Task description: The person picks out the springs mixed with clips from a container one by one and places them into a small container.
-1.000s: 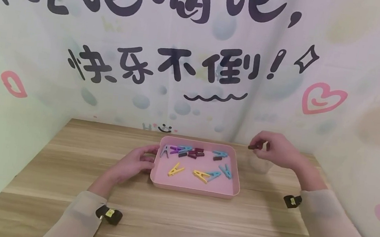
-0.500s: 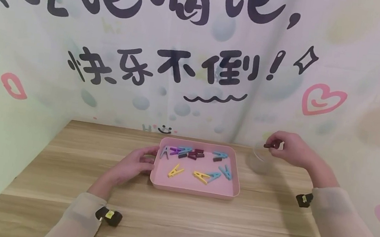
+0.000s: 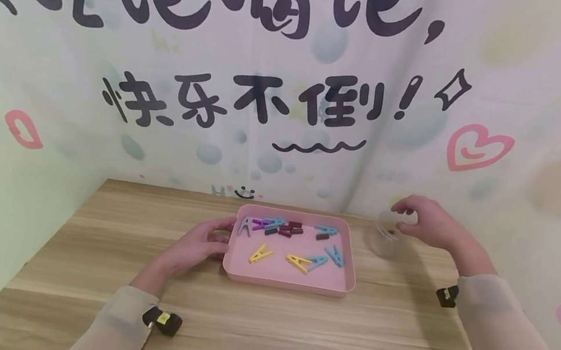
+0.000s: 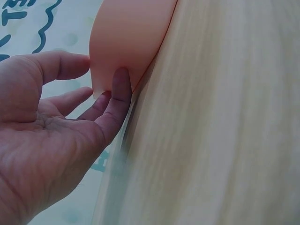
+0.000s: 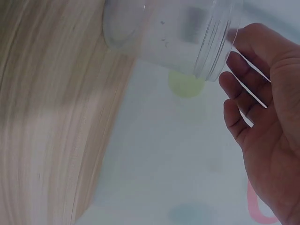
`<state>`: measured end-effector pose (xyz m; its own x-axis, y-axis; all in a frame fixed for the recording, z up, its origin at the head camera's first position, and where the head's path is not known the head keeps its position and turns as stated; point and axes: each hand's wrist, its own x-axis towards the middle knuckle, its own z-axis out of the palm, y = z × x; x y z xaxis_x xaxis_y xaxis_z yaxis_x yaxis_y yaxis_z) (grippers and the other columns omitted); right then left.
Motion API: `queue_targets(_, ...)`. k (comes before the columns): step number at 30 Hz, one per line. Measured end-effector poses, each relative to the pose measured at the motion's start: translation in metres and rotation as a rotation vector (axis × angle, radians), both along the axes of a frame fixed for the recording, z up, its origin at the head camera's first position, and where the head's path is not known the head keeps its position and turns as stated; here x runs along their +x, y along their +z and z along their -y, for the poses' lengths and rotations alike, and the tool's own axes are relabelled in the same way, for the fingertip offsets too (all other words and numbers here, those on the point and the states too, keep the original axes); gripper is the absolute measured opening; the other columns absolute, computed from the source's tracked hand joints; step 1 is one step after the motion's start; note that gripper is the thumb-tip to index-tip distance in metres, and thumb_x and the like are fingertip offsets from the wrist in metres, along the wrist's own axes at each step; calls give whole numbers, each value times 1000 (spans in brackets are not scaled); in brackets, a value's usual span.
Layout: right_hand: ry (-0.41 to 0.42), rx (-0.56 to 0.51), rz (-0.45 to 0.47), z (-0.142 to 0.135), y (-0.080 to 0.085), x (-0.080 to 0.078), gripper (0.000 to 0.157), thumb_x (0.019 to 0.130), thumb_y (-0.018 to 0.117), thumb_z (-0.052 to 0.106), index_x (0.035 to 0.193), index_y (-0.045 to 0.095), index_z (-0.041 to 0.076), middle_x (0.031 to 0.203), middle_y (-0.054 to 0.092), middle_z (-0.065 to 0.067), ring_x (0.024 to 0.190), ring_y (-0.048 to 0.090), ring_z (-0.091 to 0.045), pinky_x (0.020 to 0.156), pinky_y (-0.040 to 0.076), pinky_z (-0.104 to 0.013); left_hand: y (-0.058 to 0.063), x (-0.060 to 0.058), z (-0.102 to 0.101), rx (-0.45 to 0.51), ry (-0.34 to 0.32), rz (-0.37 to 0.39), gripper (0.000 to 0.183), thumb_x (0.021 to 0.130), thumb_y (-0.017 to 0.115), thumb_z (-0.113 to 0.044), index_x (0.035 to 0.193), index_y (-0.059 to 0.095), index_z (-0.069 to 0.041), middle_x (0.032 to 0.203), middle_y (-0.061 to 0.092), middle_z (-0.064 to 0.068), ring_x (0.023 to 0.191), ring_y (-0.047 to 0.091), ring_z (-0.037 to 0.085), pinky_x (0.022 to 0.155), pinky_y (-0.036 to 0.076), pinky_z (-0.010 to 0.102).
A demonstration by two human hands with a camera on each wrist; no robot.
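A shallow, rectangular pink tray (image 3: 288, 284) lay flat, its left end touched by the left hand (image 3: 195, 247). In it, apart or overlapping, were two yellow clips (image 3: 260, 253), several blue clips (image 3: 333, 255), a purple clip (image 3: 259, 225) and dark maroon clips (image 3: 290, 232). Right of it stood a clear, lidless jar (image 3: 382, 247), upright, a blurred dark piece (image 5: 193, 24) inside, the right hand (image 3: 429, 222) at its rim.
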<state>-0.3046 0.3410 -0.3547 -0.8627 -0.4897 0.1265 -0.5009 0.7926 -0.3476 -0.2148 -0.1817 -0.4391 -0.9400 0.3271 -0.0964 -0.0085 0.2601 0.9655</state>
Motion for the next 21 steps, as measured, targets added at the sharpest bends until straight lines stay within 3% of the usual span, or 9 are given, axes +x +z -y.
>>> queue_targets(4, -38, -4, 12, 1, 1, 3, 58, 93, 83, 17, 142, 60, -2, 139, 62, -23, 128, 54, -43, 109, 45, -66, 0, 0, -1, -1, 0, 0, 68, 102, 63, -2, 164, 35, -2, 158, 44, 22, 129, 60, 38, 100, 59, 42)
queue_targets(7, -44, -5, 17, 5, 3, 5, 65, 94, 84, 28, 147, 58, 1, 145, 58, -23, 135, 50, -44, 113, 41, -67, -2, 0, -1, 15, 0, 7, 68, 102, 63, -1, 164, 34, -1, 159, 44, 23, 130, 60, 38, 100, 59, 41)
queue_targets(14, 1, 21, 18, 26, 11, 9, 59, 95, 81, 22, 147, 59, 3, 144, 59, -20, 132, 53, -39, 111, 45, -63, -3, -1, 0, 43, -13, 3, 68, 102, 62, 0, 164, 33, 1, 159, 42, 26, 130, 60, 40, 100, 59, 43)
queue_targets(21, 39, 22, -5, 46, 8, 9, 57, 92, 84, 19, 143, 62, 4, 139, 64, -15, 124, 57, -35, 106, 51, -59, -4, -1, 0, 42, -8, 10, 68, 102, 62, 1, 164, 34, -1, 158, 44, 23, 128, 61, 37, 99, 60, 41)
